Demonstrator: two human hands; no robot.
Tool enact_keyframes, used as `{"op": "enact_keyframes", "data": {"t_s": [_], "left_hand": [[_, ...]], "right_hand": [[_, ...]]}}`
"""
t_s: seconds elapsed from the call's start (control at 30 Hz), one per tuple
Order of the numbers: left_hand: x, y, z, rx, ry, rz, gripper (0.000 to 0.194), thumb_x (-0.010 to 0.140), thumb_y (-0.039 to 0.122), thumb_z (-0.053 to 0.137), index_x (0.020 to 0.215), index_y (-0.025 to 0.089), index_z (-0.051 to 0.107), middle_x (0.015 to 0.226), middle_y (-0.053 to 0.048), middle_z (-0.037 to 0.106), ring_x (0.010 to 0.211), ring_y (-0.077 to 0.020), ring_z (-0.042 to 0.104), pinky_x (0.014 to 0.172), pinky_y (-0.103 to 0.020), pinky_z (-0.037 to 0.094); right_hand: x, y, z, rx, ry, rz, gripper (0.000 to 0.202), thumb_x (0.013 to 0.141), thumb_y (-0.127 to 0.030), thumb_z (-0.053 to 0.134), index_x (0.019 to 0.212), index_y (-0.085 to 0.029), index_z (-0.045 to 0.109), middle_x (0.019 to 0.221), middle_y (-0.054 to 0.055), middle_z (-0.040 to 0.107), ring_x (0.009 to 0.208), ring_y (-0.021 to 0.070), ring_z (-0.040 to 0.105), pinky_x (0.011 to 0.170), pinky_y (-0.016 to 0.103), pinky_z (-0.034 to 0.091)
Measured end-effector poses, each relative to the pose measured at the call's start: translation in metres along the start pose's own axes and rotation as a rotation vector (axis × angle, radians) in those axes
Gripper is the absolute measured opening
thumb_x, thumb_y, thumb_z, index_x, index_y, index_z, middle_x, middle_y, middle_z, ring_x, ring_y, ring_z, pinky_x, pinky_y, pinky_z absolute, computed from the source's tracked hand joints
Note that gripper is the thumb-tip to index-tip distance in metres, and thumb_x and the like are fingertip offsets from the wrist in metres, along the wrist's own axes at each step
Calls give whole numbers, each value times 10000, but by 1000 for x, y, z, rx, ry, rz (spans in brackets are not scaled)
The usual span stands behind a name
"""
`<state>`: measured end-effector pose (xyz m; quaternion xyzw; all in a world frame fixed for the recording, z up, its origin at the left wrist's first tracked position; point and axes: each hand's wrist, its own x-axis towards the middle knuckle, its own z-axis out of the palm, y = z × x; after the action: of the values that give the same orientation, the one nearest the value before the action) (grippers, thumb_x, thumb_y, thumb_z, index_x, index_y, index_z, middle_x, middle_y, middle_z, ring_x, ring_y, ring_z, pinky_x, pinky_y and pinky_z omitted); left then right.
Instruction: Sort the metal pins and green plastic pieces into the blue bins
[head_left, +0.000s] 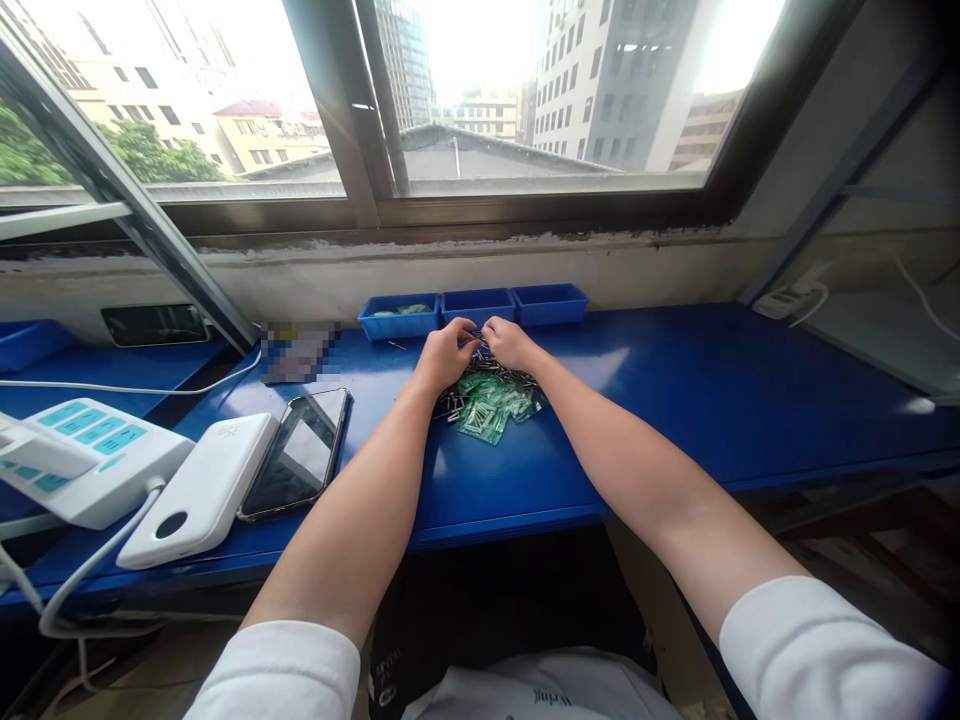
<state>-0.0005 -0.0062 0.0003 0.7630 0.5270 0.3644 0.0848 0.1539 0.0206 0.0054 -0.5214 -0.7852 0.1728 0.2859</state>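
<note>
Holding curled left hand and right hand at far edge of metal pieces, behind green packets on blue table; cannot tell whether grasping any

The camera sits on the person's head, above the near side of the desk, and faces forward and down across it. The take is wide, from the power strip at left to the shelf at right, with the window across the top. The shirt and sleeves are nearest, along the bottom; the arms run up from there. The left hand and right hand appear small near the middle, the bins just beyond. The far right seems too dark to judge its depth.
</note>
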Motion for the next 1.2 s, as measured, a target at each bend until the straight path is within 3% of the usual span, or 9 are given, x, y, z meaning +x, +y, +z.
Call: {"op": "enact_keyframes", "data": {"t_s": [0.17,0.33,0.5,0.73,0.87,0.97,1.07,1.2], "left_hand": [[1,-2,0,13,59,20,218,853,284,541,943,173,706,944,-54,738,863,-187,661,829,-272,485],[2,-3,-1,9,72,-40,239,878,288,491,944,170,689,914,-48,737,828,-176,655,789,-266,483],[2,-2,0,-42,69,-56,228,885,307,491,930,177,673,900,-39,733,816,-164,650,778,-256,484],[4,-6,1,-16,115,-107,357,839,307,578,1163,157,592,1106,-81,689,961,-186,644,886,-289,488],[6,-10,2,27,126,-126,337,837,277,559,1147,152,603,1114,-83,683,980,-193,639,910,-295,480],[6,-12,3,57,106,-127,330,832,285,560,1129,156,619,1107,-80,687,999,-203,634,920,-302,472],[5,-13,3,94,82,-124,328,829,292,555,1120,163,631,1113,-79,687,1019,-212,627,928,-311,464],[5,-15,4,154,27,-135,312,828,301,541,1096,181,650,1126,-73,683,1052,-224,612,938,-324,453]], "right_hand": [[0,2,-1,170,87,-11,246,882,-284,440,939,-132,625,895,54,675,810,151,583,750,249,434],[-5,-3,-5,463,56,-121,282,809,-349,552,943,-136,679,855,35,706,786,141,618,745,244,473],[-6,-1,-6,537,61,-78,289,788,-366,562,870,-147,733,863,40,728,801,159,640,720,249,491],[3,10,-6,336,270,60,343,813,-379,513,917,-164,759,900,42,743,888,185,667,808,257,490],[5,19,-16,146,377,128,406,860,-367,446,1097,-177,715,1080,50,718,1042,197,628,929,277,452],[3,25,-25,-35,427,186,451,859,-342,460,1246,-187,630,1217,65,661,1169,243,533,1021,366,394],[1,30,-27,-191,412,253,526,833,-321,499,1342,-189,534,1394,88,528,1241,311,421,1041,488,341],[1,37,-23,-285,268,325,632,778,-342,570,1381,-188,461,1521,99,351,1258,367,344,1005,548,337]]}}
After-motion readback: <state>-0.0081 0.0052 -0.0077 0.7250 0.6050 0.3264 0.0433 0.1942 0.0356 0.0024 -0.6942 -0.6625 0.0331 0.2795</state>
